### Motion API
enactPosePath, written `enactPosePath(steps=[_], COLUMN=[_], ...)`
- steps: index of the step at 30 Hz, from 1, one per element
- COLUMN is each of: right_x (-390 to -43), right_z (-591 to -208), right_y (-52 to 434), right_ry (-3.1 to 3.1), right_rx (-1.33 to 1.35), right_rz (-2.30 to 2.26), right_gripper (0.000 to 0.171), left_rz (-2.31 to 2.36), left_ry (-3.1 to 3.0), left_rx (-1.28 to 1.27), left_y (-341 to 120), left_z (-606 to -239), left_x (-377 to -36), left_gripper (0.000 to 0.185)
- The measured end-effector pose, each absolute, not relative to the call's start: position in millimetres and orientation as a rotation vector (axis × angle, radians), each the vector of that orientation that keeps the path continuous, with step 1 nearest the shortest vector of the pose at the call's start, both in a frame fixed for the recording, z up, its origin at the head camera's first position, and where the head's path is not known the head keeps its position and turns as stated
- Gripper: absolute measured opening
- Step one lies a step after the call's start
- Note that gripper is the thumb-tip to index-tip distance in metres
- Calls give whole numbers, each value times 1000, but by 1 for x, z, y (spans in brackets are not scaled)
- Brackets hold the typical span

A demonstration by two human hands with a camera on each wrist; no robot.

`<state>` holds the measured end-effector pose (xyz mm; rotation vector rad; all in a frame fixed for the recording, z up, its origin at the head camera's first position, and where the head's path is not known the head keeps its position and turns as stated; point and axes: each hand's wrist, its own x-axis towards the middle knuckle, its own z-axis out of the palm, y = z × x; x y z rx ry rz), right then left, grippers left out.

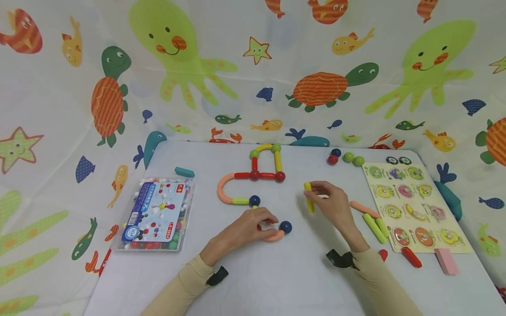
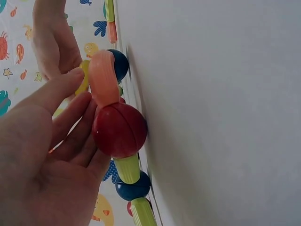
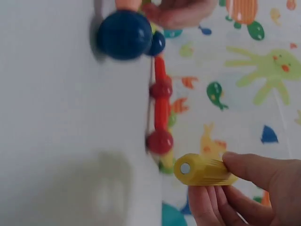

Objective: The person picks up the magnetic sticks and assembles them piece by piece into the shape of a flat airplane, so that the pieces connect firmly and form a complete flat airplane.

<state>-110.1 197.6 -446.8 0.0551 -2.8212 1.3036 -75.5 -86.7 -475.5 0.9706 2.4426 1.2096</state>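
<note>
You see a clear box of pieces (image 1: pixel 156 215) at left — an animal peg puzzle (image 1: pixel 415 204) and pink block (image 1: pixel 446 261) at right.

Bare table (image 1: pixel 253 281) in front is free for passing; rod chain (image 1: pixel 253 175) blocks the centre; box (image 1: pixel 158 213) stands at left, puzzle board (image 1: pixel 415 206) w/ loose rods (image 1: pixel 373 224) at right.
</note>
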Motion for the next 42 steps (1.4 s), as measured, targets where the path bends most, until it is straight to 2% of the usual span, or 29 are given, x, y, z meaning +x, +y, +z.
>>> enactPosePath(steps=[6,12,25,42], right_x=[-118,-120,-112,-107], right_z=[-459,-466,-468,-470], right_y=[163,149,142,141], right_ry=[-2864,-2888,-2954,-3081], right_rx=[-31,-100,-147,-86], right_rz=[1479,1511,1534,1499], right_gripper=[42,39,42,38], left_rz=[1192,1163,1106,1079], left_ry=[2419,2391,2395,2377], left_rx=[1003,1034,1057,1043], left_y=[-85,-84,-83,-85], left_z=[-477,-477,-475,-475], left_x=[-76,-75,-74,-76], left_gripper=[34,28,25,35])
